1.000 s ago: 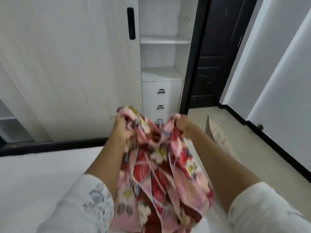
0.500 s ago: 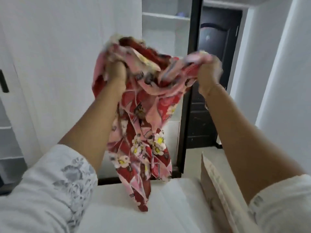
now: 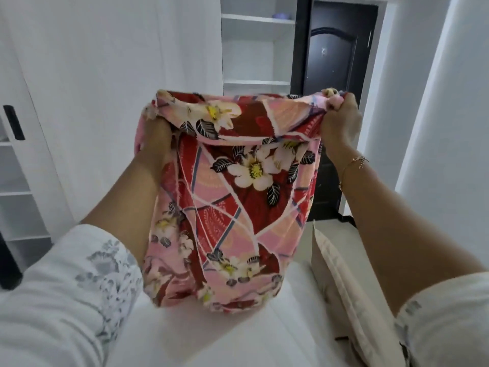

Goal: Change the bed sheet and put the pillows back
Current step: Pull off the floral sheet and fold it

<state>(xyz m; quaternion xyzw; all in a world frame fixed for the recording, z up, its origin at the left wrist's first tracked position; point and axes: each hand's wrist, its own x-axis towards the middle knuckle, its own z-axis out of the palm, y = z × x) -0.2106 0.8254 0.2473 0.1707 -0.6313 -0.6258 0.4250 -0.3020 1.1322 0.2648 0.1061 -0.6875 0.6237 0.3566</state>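
A red and pink floral cloth [image 3: 238, 202], shaped like a pillowcase with its mouth at the top, hangs spread between my two raised hands. My left hand [image 3: 156, 136] grips its top left corner, with the fingers hidden inside the fabric. At the top right corner my right hand [image 3: 341, 120] holds a bunch of the cloth in a fist. The cloth's lower end touches the white mattress [image 3: 211, 337] in front of me. A bare cream pillow [image 3: 352, 295] stands on its edge at the mattress's right side.
White wardrobe doors [image 3: 119, 75] fill the wall ahead, with open shelves [image 3: 256, 49] to their right. A dark door [image 3: 333, 102] stands behind the cloth. Beige floor [image 3: 341, 231] runs along the right of the bed, beside a white wall [image 3: 436, 102].
The cloth was bunched low over the bed, then lifted. Now my hands have moved apart and it hangs open and flat between them.
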